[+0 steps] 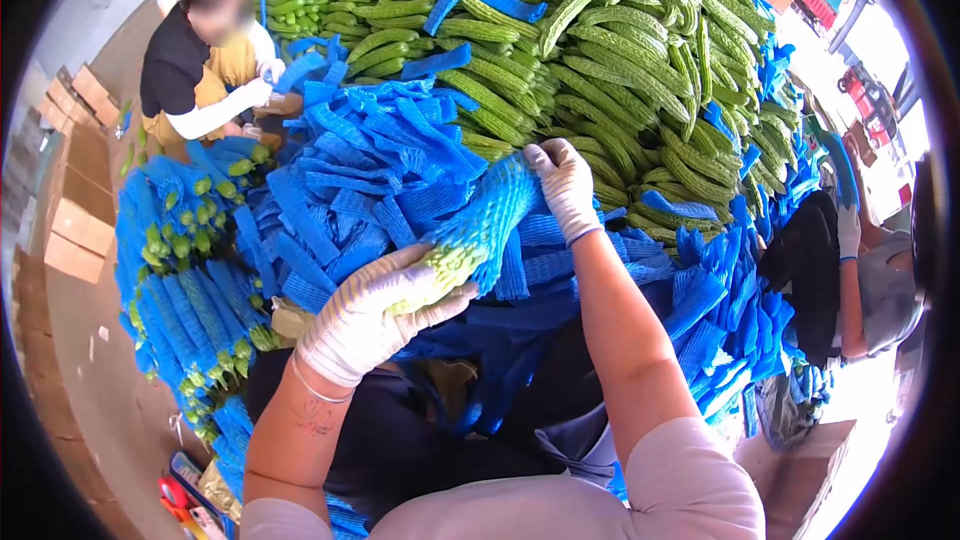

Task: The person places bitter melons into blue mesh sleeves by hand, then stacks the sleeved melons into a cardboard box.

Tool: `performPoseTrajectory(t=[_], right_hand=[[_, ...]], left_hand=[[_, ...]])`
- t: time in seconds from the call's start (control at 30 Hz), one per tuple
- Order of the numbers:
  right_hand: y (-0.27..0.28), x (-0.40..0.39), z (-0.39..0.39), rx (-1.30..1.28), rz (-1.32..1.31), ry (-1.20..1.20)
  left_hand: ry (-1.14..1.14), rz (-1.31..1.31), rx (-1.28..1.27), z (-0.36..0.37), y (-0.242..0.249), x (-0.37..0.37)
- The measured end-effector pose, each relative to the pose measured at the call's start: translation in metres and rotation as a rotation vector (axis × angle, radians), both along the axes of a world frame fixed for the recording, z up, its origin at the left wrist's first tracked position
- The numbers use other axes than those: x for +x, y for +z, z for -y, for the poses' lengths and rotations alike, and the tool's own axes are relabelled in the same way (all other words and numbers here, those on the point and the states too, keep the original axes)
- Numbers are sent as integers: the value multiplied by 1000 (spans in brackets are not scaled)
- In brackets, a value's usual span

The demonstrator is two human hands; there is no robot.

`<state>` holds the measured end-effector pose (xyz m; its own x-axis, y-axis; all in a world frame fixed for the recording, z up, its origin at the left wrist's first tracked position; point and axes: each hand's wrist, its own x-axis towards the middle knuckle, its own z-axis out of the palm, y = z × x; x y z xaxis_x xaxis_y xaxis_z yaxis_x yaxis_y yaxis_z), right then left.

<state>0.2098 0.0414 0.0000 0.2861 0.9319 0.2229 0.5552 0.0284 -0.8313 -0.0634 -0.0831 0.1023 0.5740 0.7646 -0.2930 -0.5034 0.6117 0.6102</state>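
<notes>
In the middle of the head view, a green bumpy bitter melon (440,275) sits partly inside a blue foam net sleeve (495,205). My left hand (365,320), in a whitish glove, is wrapped round the melon's bare lower end. My right hand (563,185), gloved too, pinches the upper end of the sleeve. The melon's upper part is hidden by the net. Just beyond my hands lies a heap of loose blue foam net sleeves (350,160).
A big pile of bitter melons (620,70) rises ahead. Sleeved melons (195,315) are stacked at the left. One person (205,60) sits at the far left, another (880,290) at the right. Cardboard boxes (80,200) line the left wall; red-handled scissors (178,500) lie lower left.
</notes>
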Motion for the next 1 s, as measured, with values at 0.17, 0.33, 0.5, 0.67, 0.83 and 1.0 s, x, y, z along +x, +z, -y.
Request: performPoseTrajectory(t=[0.17, 0.33, 0.5, 0.67, 0.83, 1.0], right_hand=[[-15, -18, 43, -229, -999, 137], [48, -54, 109, -207, -1223, 466], [98, -100, 150, 64, -419, 794], [126, -85, 151, 140, -304, 840], [72, -52, 116, -114, -375, 625], [16, -43, 100, -272, -319, 660]], left_hand=[[-42, -397, 508, 19, -3, 17], [-180, -724, 558, 1, 8, -7], [323, -348, 543, 6, 27, 9], [636, -536, 411, 74, 68, -109], [951, -964, 277, 204, 40, -230], [1061, -1417, -549, 381, -116, -281]])
